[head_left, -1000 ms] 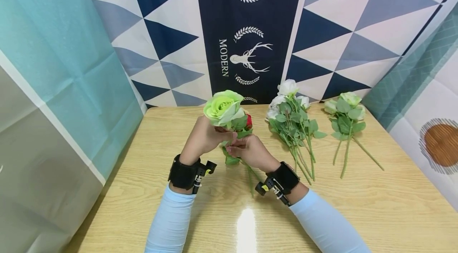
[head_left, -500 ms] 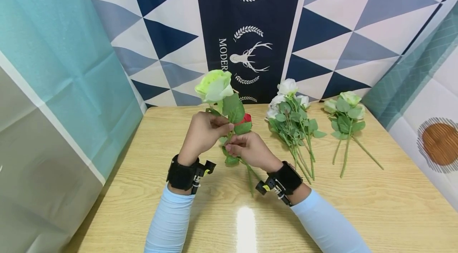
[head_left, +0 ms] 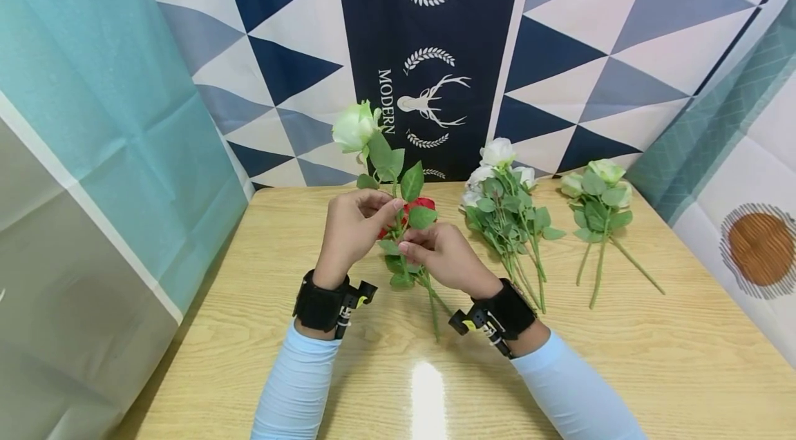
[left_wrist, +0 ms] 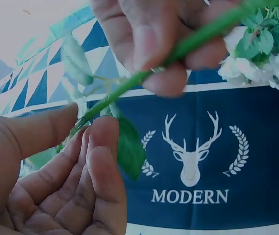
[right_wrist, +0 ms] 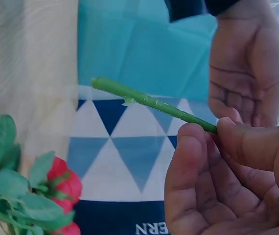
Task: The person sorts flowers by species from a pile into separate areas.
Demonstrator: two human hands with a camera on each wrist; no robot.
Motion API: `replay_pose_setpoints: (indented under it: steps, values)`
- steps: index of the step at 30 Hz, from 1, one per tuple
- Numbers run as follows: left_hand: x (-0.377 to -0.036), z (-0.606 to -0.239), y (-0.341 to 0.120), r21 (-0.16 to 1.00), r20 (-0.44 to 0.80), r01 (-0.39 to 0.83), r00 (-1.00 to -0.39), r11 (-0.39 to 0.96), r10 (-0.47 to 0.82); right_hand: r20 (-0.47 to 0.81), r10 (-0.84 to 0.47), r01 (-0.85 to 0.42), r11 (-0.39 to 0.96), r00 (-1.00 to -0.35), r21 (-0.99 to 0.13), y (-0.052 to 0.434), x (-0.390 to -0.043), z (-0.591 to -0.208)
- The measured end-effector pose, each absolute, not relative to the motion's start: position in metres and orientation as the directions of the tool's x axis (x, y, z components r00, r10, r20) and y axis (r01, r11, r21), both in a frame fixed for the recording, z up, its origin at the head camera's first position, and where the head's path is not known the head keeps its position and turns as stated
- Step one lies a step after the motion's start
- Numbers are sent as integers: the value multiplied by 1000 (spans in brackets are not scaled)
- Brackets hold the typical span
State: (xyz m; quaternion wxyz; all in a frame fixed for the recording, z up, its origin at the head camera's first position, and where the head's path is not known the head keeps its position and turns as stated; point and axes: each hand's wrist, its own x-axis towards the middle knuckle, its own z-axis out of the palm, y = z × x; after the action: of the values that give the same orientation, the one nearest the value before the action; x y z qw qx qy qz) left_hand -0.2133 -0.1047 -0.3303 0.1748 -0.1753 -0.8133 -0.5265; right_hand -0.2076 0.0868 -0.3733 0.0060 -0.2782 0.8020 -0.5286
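Observation:
A pale green rose [head_left: 355, 126] stands upright above the table, its leafy stem [head_left: 396, 188] running down between both hands. My left hand [head_left: 388, 208] pinches the stem below the leaves; in the left wrist view the stem [left_wrist: 129, 84] passes between its thumb and fingers. My right hand [head_left: 407, 244] pinches the stem lower down. The right wrist view shows the bare stem end [right_wrist: 144, 99] sticking out past that thumb and forefinger. A red rose [head_left: 421, 205] lies on the table just behind the hands, partly hidden by them.
A bunch of white roses [head_left: 501, 205] lies on the wooden table [head_left: 622, 357] to the right of the hands. Further right lies a smaller pale green bunch [head_left: 597, 202]. A patterned cloth backdrop [head_left: 429, 46] hangs at the table's far edge, and curtains close in both sides.
The green rose has risen and tipped upright, its bloom moving up and left away from the hands. Both hands now hold lower on the stem, below the leaves.

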Motion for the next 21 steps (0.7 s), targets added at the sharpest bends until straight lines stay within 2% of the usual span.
replay_pose_setpoints:
  steps: [11,21]
  values:
    - [-217,-330,-120,780,486,449,-874,436,30,393,-330,-499,361,-858,-788,128,-206,-341]
    - [-219,-327,-139,808,443,369,-894,460,-62,495,-43,-441,527,-868,-727,204,-212,-318]
